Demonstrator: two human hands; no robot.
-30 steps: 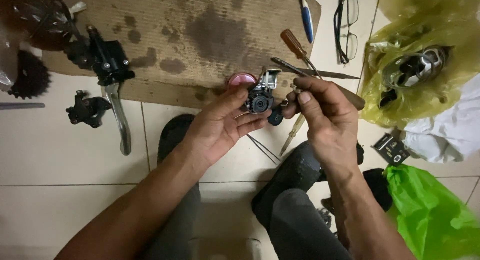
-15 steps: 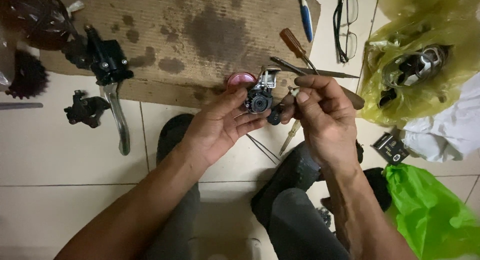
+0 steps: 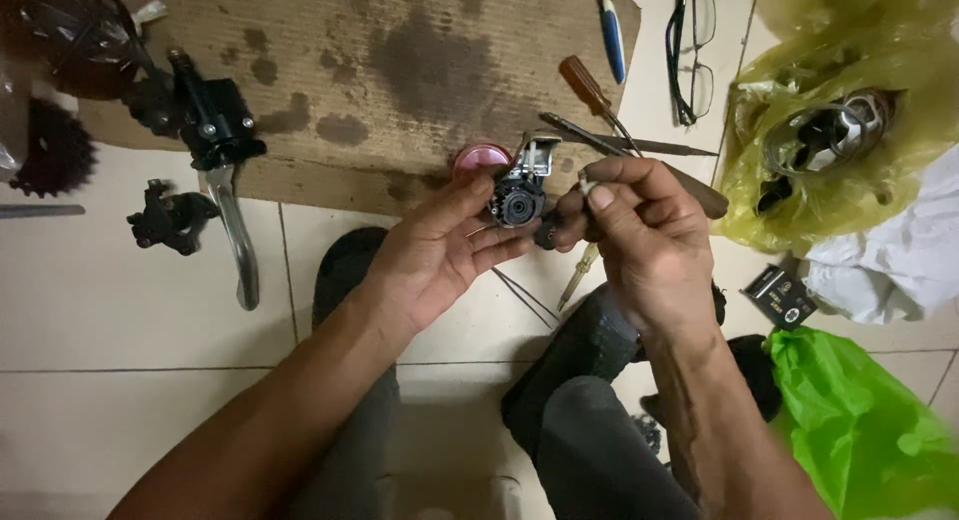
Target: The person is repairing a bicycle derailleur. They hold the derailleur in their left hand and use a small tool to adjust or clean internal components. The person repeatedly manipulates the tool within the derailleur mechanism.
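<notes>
Head view: left hand (image 3: pixel 440 255) cradles a small mechanism (image 3: pixel 519 192); yellow bag (image 3: pixel 839 100) holds metal parts (image 3: pixel 824 135).

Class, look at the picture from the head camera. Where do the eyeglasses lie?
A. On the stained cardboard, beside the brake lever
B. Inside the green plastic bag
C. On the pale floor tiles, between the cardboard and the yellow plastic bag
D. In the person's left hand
C: the eyeglasses lie folded on the floor tiles, right of the stained cardboard and left of the yellow plastic bag, in neither hand.
</notes>
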